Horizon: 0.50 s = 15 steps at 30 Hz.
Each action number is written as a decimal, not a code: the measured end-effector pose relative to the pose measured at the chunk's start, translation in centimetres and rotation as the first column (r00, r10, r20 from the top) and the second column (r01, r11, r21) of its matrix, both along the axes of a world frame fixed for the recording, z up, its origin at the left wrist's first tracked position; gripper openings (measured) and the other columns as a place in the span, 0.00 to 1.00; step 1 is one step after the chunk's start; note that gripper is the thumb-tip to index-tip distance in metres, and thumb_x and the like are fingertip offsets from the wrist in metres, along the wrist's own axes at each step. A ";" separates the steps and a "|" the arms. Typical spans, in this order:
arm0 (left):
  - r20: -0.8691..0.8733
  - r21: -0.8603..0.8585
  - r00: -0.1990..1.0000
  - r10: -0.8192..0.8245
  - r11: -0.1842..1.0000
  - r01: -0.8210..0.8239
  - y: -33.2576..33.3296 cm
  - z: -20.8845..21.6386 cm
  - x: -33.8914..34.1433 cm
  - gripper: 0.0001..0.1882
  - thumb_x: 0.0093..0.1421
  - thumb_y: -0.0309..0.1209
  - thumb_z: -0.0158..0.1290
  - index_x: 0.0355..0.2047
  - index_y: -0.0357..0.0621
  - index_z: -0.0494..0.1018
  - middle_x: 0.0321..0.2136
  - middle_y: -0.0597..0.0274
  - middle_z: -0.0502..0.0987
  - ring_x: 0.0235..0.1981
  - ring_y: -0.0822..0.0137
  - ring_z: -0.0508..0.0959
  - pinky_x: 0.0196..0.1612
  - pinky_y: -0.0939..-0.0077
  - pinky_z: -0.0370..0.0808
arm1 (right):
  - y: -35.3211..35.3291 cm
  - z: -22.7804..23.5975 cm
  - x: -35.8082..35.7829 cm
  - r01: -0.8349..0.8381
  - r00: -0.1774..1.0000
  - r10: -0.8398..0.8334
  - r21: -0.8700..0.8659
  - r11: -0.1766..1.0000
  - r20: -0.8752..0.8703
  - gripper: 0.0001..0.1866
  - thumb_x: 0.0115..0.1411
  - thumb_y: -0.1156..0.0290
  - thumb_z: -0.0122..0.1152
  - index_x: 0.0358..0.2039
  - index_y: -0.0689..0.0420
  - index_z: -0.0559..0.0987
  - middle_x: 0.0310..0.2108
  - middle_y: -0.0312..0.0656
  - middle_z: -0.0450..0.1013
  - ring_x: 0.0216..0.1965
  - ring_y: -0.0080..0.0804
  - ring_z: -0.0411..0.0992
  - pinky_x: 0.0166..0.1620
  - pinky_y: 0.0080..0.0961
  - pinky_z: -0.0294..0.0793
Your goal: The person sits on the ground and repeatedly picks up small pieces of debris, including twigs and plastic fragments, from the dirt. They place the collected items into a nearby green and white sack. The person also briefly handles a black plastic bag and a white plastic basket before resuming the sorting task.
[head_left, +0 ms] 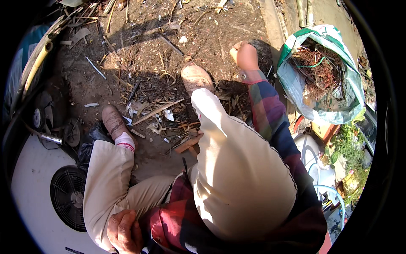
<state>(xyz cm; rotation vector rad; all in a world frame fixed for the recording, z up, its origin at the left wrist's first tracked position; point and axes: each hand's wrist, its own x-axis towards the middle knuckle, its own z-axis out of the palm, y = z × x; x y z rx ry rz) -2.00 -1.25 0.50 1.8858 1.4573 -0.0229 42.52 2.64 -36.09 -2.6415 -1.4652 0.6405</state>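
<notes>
My right hand is closed in a fist over the dirt, beyond my right shoe. Whatever lies inside its fingers, if anything, is hidden. The plaid sleeve of that arm runs along my raised right leg in pale trousers. At the lower edge, my left hand rests on my bent left leg, fingers loosely bent and holding nothing that shows. My left shoe stands on the ground among scraps.
A green and white sack of tangled reddish fibres stands at right, above plants. Sticks and shreds litter the soil. At left are a white casing with a black fan grille and a bamboo pole.
</notes>
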 end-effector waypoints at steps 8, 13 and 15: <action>-0.012 0.072 0.995 -0.103 0.992 0.104 -0.5 1.0 1.1 0.15 0.47 0.15 0.48 0.36 0.39 0.72 0.28 0.51 0.77 0.25 0.59 0.77 0.30 0.70 0.75 | -2.7 15.1 2.8 0.337 0.936 -0.333 0.557 0.759 -0.112 0.07 0.51 0.71 0.64 0.29 0.61 0.80 0.23 0.39 0.77 0.24 0.22 0.73 0.31 0.20 0.73; 0.035 0.085 0.992 -0.119 0.990 0.115 -0.8 0.9 0.5 0.14 0.47 0.15 0.48 0.36 0.38 0.72 0.28 0.51 0.77 0.26 0.58 0.77 0.30 0.69 0.75 | -6.0 19.4 12.5 0.114 0.703 -0.440 0.522 0.845 0.559 0.16 0.55 0.66 0.66 0.39 0.63 0.76 0.38 0.41 0.70 0.35 0.21 0.69 0.35 0.17 0.71; 0.016 0.090 0.994 -0.112 0.990 0.110 -0.9 0.9 0.9 0.14 0.47 0.16 0.48 0.36 0.38 0.72 0.28 0.51 0.77 0.26 0.58 0.77 0.30 0.68 0.75 | -5.5 18.5 11.7 0.122 0.814 -0.447 0.643 0.756 0.371 0.16 0.54 0.67 0.67 0.40 0.62 0.75 0.39 0.43 0.69 0.38 0.24 0.69 0.37 0.18 0.72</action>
